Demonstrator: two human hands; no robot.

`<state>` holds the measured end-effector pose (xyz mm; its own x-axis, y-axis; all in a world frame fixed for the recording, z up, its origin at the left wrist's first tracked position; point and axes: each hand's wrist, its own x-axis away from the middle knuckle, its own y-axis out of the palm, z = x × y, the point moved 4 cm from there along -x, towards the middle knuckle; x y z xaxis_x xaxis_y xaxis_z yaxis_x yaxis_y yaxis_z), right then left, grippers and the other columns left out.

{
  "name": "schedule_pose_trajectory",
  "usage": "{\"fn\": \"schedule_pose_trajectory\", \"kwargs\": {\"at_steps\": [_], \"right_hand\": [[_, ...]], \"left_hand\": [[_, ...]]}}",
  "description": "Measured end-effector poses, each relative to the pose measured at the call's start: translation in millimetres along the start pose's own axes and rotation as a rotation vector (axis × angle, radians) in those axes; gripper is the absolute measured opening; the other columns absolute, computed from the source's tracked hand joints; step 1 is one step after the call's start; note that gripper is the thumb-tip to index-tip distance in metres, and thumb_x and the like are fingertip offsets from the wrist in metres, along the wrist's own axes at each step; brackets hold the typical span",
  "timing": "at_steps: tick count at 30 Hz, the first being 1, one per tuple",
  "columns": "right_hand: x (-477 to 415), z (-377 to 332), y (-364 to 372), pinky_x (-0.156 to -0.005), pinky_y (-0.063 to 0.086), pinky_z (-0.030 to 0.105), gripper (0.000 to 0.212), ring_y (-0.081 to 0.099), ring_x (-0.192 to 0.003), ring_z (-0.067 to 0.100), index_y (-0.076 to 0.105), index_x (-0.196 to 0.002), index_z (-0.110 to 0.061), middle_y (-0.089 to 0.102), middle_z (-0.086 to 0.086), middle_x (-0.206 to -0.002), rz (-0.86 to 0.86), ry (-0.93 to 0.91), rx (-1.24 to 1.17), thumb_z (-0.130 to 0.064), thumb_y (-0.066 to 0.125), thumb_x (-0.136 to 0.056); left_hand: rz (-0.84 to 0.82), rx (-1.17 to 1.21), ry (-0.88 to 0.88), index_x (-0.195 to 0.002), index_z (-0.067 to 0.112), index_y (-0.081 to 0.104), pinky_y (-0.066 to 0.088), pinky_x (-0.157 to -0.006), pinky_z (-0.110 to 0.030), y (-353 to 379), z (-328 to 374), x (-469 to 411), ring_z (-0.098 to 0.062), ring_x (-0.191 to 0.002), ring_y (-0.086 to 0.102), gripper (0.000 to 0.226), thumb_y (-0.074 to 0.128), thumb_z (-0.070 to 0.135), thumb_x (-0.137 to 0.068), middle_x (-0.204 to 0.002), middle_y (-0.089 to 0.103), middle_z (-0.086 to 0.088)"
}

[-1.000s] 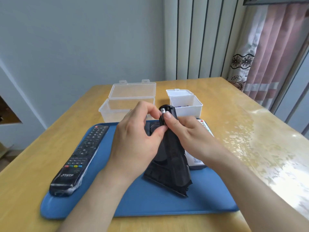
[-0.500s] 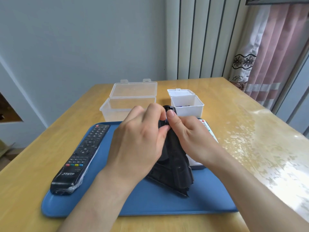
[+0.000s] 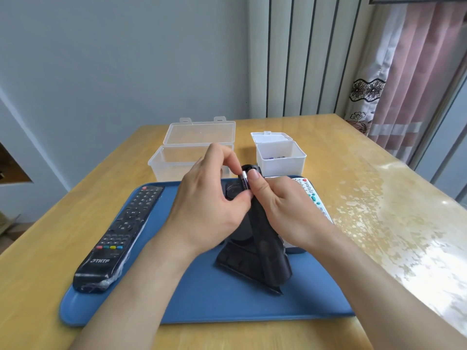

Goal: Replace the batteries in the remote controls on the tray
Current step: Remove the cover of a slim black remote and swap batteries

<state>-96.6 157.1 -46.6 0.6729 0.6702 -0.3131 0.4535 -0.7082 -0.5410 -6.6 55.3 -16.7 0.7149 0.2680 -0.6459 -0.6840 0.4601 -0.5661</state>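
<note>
Batt. [image 3: 244, 182] btwn left-hand fingers [image 3: 236, 165]

Surroundings of a wooden table by a window

A glossy wooden table [image 3: 366, 188] is seen below a pale blue-grey wall [image 3: 121, 61]. White vertical panels [image 3: 310, 56] are found at 12 o'clock, and a pink curtain [image 3: 424, 72] with a white, black-embroidered lace border [image 3: 364, 92] is hung at 2 o'clock. Glare is reflected on the tabletop at 3 o'clock.
</note>
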Motion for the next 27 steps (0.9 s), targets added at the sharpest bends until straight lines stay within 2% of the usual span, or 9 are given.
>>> {"fn": "schedule_pose_trajectory", "kwargs": {"at_steps": [3,10,13,14,16,18,21,24,27], "right_hand": [[1,-1,3,-0.045,0.020,0.022,0.055,0.023,-0.044,0.011,0.027,-0.057,-0.015,0.023,-0.010,-0.040,-0.022,-0.013,-0.002,-0.051,0.034,-0.099],[1,-3,7,-0.047,0.021,0.025,0.058,0.025,-0.048,0.010,0.032,-0.061,-0.007,0.025,-0.011,-0.046,-0.049,-0.018,-0.043,-0.049,0.036,-0.100],[0,-4,5,-0.046,0.020,0.023,0.054,0.023,-0.046,0.009,0.033,-0.059,-0.013,0.023,-0.012,-0.044,-0.035,0.005,-0.064,-0.049,0.037,-0.100],[-1,-3,2,-0.045,0.020,0.022,0.054,0.024,-0.047,0.009,0.033,-0.058,-0.014,0.024,-0.013,-0.045,-0.021,0.020,-0.090,-0.048,0.038,-0.100],[-1,0,-2,-0.045,0.021,0.022,0.053,0.027,-0.048,0.009,0.037,-0.058,-0.014,0.028,-0.010,-0.049,-0.001,0.075,-0.163,-0.047,0.039,-0.100],[-1,4,-4,-0.043,0.021,0.021,0.053,0.027,-0.047,0.010,0.038,-0.058,-0.015,0.028,-0.008,-0.049,0.018,0.162,-0.275,-0.046,0.041,-0.100],[1,9,-6,-0.042,0.022,0.021,0.048,0.031,-0.049,0.013,0.046,-0.066,-0.013,0.034,0.000,-0.057,0.052,0.272,-0.384,-0.047,0.044,-0.100],[-3,17,-9,-0.054,0.032,0.025,0.052,0.045,-0.061,0.013,0.064,-0.067,-0.014,0.048,0.005,-0.068,0.082,0.331,-0.435,-0.052,0.046,-0.098],[-7,32,-19,-0.065,0.037,0.033,0.058,0.051,-0.067,0.020,0.060,-0.080,-0.005,0.054,0.010,-0.074,0.151,0.409,-0.487,-0.058,0.046,-0.095]], "left_hand": [[-0.010,0.100,-0.043,-0.094,0.016,0.045,0.034,-0.058,-0.021,1,-5,-3,-0.013,-0.067,0.042,0.033,0.066,0.021,-0.070,-0.083,0.052,0.006],[0.027,0.482,-0.150,-0.087,0.019,0.042,0.034,-0.057,-0.025,9,-10,-5,-0.014,-0.064,0.033,0.032,0.059,0.002,-0.066,-0.073,0.038,0.004],[0.074,0.692,-0.287,-0.093,0.016,0.050,0.038,-0.056,-0.018,14,-15,-6,-0.009,-0.060,0.037,0.033,0.060,0.002,-0.065,-0.076,0.042,0.000],[0.082,0.687,-0.316,-0.099,0.015,0.058,0.039,-0.057,-0.016,16,-19,-5,-0.007,-0.059,0.039,0.033,0.063,0.005,-0.067,-0.078,0.047,0.000],[0.121,0.422,-0.266,-0.104,0.019,0.070,0.037,-0.057,-0.016,17,-21,-2,-0.007,-0.055,0.037,0.032,0.068,0.019,-0.072,-0.083,0.059,0.002],[0.201,0.147,-0.143,-0.106,0.018,0.074,0.034,-0.056,-0.014,16,-17,-1,-0.009,-0.055,0.037,0.032,0.071,0.026,-0.075,-0.086,0.063,0.006],[0.271,0.064,-0.055,-0.099,0.020,0.072,0.035,-0.056,-0.013,17,-7,0,-0.008,-0.054,0.040,0.020,0.073,0.025,-0.080,-0.079,0.061,0.017],[0.232,0.483,-0.295,-0.091,0.016,0.065,0.044,-0.056,-0.016,27,-5,-14,-0.007,-0.053,0.054,0.002,0.064,0.015,-0.091,-0.073,0.068,0.009],[0.232,0.808,-0.617,-0.084,0.010,0.063,0.026,-0.039,-0.014,43,-15,-44,-0.009,-0.048,0.037,0.021,0.045,0.006,-0.094,-0.061,0.051,0.000]]}}
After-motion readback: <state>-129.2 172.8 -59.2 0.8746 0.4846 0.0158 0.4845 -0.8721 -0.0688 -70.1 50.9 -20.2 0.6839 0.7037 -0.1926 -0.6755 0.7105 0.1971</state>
